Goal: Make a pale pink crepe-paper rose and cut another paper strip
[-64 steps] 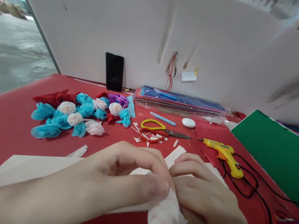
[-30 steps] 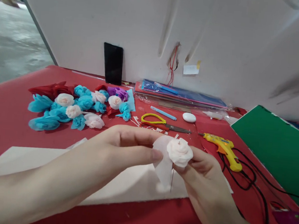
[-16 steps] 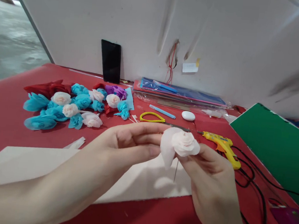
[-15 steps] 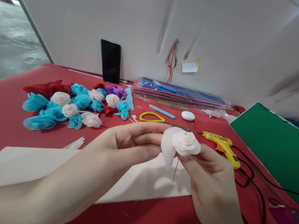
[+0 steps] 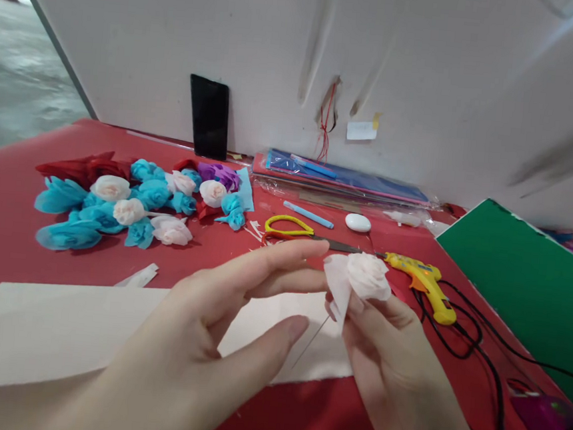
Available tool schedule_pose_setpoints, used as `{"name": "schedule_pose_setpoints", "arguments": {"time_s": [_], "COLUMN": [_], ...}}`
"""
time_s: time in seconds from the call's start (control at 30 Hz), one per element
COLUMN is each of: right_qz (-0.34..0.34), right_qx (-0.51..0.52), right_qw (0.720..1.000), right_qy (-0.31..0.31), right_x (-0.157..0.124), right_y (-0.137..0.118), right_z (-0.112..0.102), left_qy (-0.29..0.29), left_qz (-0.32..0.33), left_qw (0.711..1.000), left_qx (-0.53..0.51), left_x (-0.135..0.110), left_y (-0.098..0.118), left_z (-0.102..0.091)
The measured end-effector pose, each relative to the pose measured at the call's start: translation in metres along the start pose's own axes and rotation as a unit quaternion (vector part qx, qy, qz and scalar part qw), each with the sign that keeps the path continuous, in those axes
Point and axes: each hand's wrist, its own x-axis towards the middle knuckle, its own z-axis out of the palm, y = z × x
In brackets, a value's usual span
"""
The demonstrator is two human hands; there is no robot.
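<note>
A pale pink paper rose point(image 5: 367, 275) with a thin wire stem is pinched in my right hand point(image 5: 394, 358), its bloom facing up. One loose petal point(image 5: 339, 280) sticks out on the rose's left side. My left hand point(image 5: 237, 324) is just left of the flower, thumb and fingers spread apart; its fingertips come close to the petal, and whether they touch it I cannot tell. Beneath the hands lies a white paper sheet point(image 5: 76, 330). Scissors point(image 5: 289, 226) with a yellow handle rest just behind my left fingers.
Blue, white, red and purple paper flowers point(image 5: 152, 193) lie at left. A yellow glue gun point(image 5: 425, 284) with a black cord is at right, beside a green board point(image 5: 525, 289). Behind are a blue pen point(image 5: 308, 214), a white oval object point(image 5: 358, 222) and a phone point(image 5: 209, 118) against the wall.
My left thumb and fingers have opened and drawn away from the petal. The right hand has turned the rose and shifted slightly right, so its wire now slants down to the left.
</note>
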Motion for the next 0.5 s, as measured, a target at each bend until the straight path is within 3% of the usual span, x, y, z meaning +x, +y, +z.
{"name": "schedule_pose_setpoints", "arguments": {"time_s": [0.17,0.3,0.4,0.5], "right_qz": [-0.037,-0.036,-0.030,-0.005], "right_qx": [-0.065,-0.065,-0.065,-0.063], "right_qw": [0.997,0.997,0.997,0.998], "right_qy": [0.001,0.002,-0.005,-0.016], "right_x": [-0.002,-0.003,-0.004,-0.003], "right_y": [0.001,0.004,0.002,-0.004], "right_z": [-0.008,-0.013,-0.011,-0.008], "left_qy": [0.008,-0.059,-0.069,-0.039], "left_qz": [0.121,0.250,0.293,0.285], "left_qw": [0.978,0.923,0.896,0.907], "left_qx": [0.168,0.288,0.326,0.309], "left_x": [-0.008,0.002,0.010,0.013], "left_y": [-0.007,-0.010,-0.008,-0.004], "left_z": [-0.002,-0.011,-0.012,-0.008]}}
